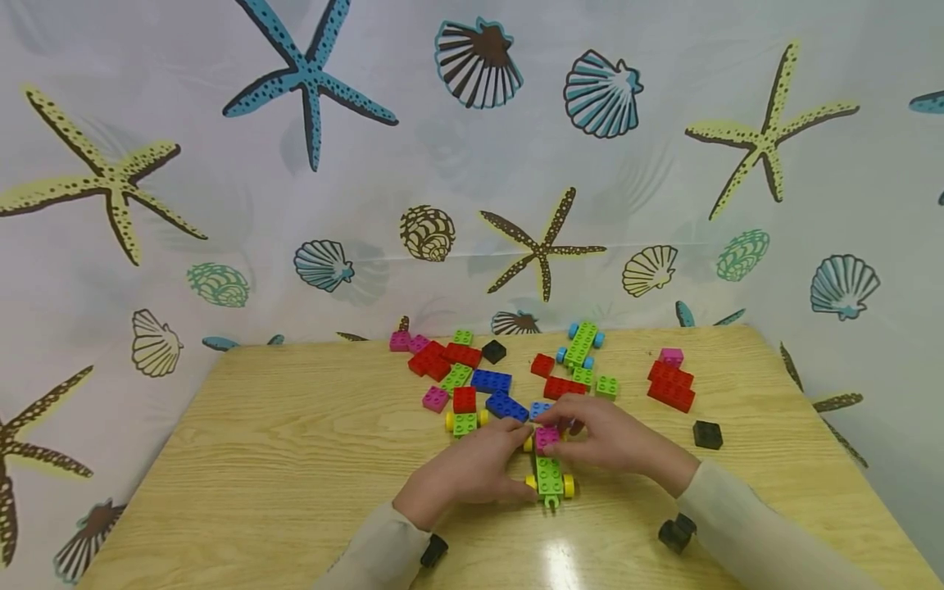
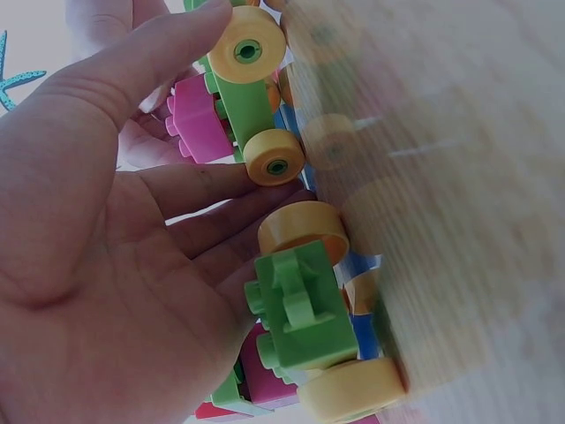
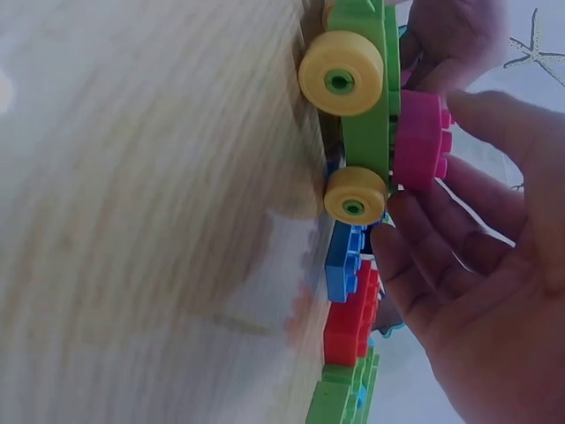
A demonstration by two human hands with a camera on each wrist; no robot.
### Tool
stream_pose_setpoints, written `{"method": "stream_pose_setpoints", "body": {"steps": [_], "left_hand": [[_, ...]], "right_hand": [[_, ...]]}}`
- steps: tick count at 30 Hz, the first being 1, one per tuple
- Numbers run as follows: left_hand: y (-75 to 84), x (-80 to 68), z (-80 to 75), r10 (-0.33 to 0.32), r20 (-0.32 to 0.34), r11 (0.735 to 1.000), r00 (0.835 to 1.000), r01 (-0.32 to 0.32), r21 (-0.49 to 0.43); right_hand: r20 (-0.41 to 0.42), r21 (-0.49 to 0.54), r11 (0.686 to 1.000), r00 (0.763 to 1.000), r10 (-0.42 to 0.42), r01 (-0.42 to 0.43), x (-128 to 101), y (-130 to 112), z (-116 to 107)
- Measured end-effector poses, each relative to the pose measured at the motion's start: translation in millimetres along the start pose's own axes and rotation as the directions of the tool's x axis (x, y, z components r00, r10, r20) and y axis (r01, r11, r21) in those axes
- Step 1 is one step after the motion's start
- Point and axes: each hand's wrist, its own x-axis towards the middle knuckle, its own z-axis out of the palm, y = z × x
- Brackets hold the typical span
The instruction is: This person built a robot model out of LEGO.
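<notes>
In the head view, a green toy car base (image 1: pixel 549 479) with yellow wheels stands on the table before me. A pink brick (image 1: pixel 547 439) sits on its far part, studs up. My left hand (image 1: pixel 472 467) holds the base from the left. In the left wrist view its thumb is at one yellow wheel (image 2: pixel 247 46) and its index finger at the other. My right hand (image 1: pixel 612 434) pinches the pink brick, with thumb and fingertips around its studded end in the right wrist view. Beyond my left hand stands a second green base (image 1: pixel 465 424) with yellow wheels.
Loose red, blue, green and pink bricks lie behind my hands, among them a blue brick (image 1: pixel 492 381). A green base with blue wheels (image 1: pixel 582 344) stands at the back. Red bricks (image 1: pixel 671 385) and a black brick (image 1: pixel 708 434) lie to the right. A patterned cloth hangs behind the table.
</notes>
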Motion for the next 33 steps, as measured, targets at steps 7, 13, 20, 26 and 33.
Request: {"method": "stream_pose_setpoints", "body": {"steps": [7,13,20,26,33], "left_hand": [[0.8,-1.0,-0.5,0.0,-0.005,1.0,1.0,0.0,0.011],[-0.2,-0.5,0.3,0.002,-0.003,1.0,1.0,-0.002,0.011],[0.4,-1.6,-0.5,0.014,-0.008,1.0,1.0,-0.014,0.027],[0.6,-2.7,-0.3,0.019,-0.009,0.999,1.0,-0.019,0.034],[1.7,-3.4,-1.2,0.017,-0.007,0.999,1.0,-0.017,0.032]], "right_hand": [[-0.062,0.017,1.0,0.998,-0.003,0.004,0.5,-3.0,6.1],[-0.067,0.031,1.0,0.998,0.005,-0.003,1.4,-3.3,7.3],[-0.077,0.044,0.999,0.997,-0.015,0.018,2.7,-2.8,9.6],[-0.092,0.056,0.998,0.996,0.016,-0.011,1.3,-2.0,12.5],[-0.115,0.181,0.981,0.989,0.096,-0.074,-3.8,2.4,15.0]]}}
